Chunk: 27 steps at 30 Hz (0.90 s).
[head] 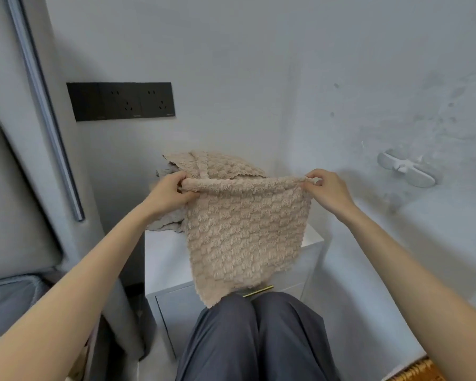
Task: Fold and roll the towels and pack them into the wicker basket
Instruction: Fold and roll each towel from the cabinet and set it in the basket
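Observation:
A beige waffle-textured towel hangs stretched in the air above the white nightstand. My left hand pinches its top left corner and my right hand pinches its top right corner. The towel's lower edge reaches down to my knees. Behind it on the nightstand lies a heap with another beige towel on top and a grey towel under it. A bit of the wicker basket shows at the bottom right edge.
The nightstand stands against a grey wall with a black socket panel. A grey upholstered headboard and bed edge fill the left. A white wall hook sits on the right wall above a grey ledge. My legs in dark trousers are below.

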Available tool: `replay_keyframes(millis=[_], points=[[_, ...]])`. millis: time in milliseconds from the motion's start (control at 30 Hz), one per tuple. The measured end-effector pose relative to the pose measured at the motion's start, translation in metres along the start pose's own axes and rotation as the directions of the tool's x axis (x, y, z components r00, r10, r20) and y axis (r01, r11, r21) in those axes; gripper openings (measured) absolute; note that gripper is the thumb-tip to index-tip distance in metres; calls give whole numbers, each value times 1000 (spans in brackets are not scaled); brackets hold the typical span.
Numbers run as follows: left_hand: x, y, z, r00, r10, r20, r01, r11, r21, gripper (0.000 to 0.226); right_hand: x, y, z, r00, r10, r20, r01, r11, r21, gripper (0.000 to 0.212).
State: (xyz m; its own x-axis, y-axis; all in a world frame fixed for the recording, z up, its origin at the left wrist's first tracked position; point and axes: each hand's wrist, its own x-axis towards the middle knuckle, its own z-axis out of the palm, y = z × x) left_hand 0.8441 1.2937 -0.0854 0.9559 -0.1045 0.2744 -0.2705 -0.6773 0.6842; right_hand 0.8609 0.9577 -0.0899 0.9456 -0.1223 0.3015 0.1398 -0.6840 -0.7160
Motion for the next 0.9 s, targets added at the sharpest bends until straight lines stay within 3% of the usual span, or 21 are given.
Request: replay_keyframes(millis=[67,167,333,567,733,900], points=[[6,-1,3,996,20,-85,-5,986,167,14,7,-1,6,998,59,32,-63,990,128,6],[15,-4,6,973,-25,-229,84,964,252,16,16,-5,15,976,151,156,-198,915,352,9],[32,-9,21,963,-175,-205,155,982,-107,11,34,-4,35,957,207,205,-276,869,411,13],[27,-27,43,963,-177,-204,146,976,-161,6,34,20,57,920,281,274,-373,845,383,10],[-8,-46,59,978,-184,-95,156,956,-247,8,9,44,59,867,417,272,-497,698,515,31],[-33,-62,67,945,-325,22,312,881,-355,17,-24,58,62,853,405,329,-521,685,509,15]])
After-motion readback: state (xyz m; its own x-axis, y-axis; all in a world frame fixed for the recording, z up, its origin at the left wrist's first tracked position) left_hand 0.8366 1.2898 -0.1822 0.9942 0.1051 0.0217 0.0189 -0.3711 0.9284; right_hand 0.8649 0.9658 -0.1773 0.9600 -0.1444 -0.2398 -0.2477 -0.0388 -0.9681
